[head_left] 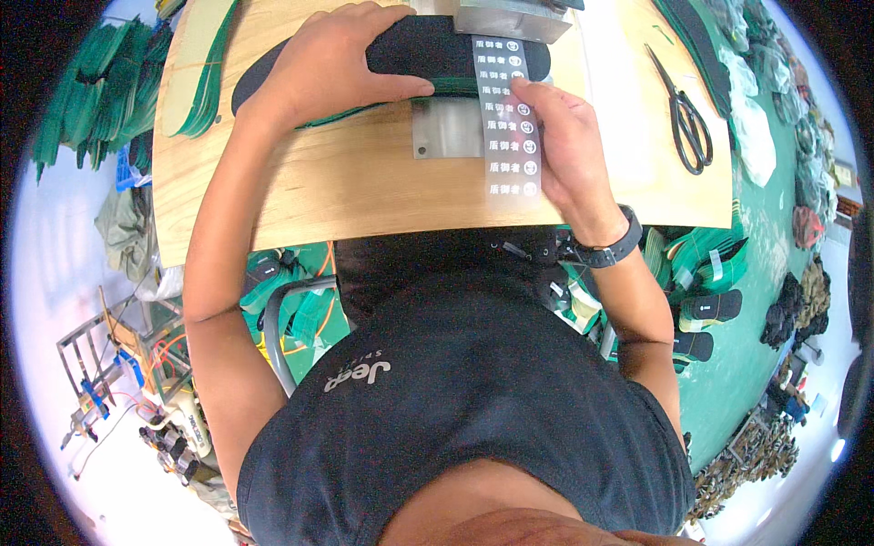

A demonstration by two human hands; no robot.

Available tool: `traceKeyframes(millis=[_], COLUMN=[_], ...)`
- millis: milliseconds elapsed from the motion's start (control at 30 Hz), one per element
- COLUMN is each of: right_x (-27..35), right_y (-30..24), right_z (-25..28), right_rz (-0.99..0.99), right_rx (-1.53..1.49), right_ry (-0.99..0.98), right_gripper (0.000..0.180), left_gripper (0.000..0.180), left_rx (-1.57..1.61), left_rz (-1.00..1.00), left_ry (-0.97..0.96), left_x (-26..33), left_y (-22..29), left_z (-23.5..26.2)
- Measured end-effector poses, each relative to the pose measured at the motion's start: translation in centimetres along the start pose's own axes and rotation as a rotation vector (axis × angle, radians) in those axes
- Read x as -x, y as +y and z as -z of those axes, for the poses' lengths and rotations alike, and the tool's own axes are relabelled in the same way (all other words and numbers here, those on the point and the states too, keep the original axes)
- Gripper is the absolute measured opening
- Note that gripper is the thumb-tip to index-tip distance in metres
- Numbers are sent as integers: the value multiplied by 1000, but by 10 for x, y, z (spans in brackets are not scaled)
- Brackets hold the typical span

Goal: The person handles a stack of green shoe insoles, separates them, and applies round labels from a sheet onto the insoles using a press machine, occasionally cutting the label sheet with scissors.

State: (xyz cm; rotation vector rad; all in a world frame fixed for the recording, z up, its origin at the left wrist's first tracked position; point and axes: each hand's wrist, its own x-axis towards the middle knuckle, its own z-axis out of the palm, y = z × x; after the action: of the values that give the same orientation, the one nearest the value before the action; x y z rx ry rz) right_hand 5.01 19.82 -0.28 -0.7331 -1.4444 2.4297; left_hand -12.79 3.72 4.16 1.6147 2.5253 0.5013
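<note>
Insole (401, 50) lies black side up on the wooden table (364, 182), pressed flat under the open left hand (337, 68). The right hand (560, 136) pinches a clear label strip (510, 118) running across it.

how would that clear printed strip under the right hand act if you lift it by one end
The clear printed strip looks thin and film-like, so it would probably flop and curl. It likely weighs almost nothing. The right hand pins it flat against the wooden board, suggesting it may slide easily.

1. An insole (410, 50) is laid on the wooden board (346, 182) at upper centre, under the left hand (337, 68).
2. A printed strip (510, 118) is laid across it, touched by the right hand (560, 136).
3. Scissors (685, 114) are placed at upper right.
</note>
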Motion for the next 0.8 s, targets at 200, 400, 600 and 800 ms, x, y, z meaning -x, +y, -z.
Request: traceKeyframes(millis=[200,400,600,800], right_x=[-2,-2,-3,-3], right_y=[4,7,9,9], right_z=[-3,-8,-4,-9], right_rz=[42,54,39,46], right_rx=[-27,-49,-40,-30], right_ry=[-3,46,16,45], right_gripper=[18,17,17,16], left_gripper=[69,68,69,69], left_rx=[15,21,21,58], left_rz=[70,64,53,92], left_ry=[-1,-11,27,15], left_x=[2,3,3,2], left_y=[4,-2,-1,1], left_z=[2,2,0,3])
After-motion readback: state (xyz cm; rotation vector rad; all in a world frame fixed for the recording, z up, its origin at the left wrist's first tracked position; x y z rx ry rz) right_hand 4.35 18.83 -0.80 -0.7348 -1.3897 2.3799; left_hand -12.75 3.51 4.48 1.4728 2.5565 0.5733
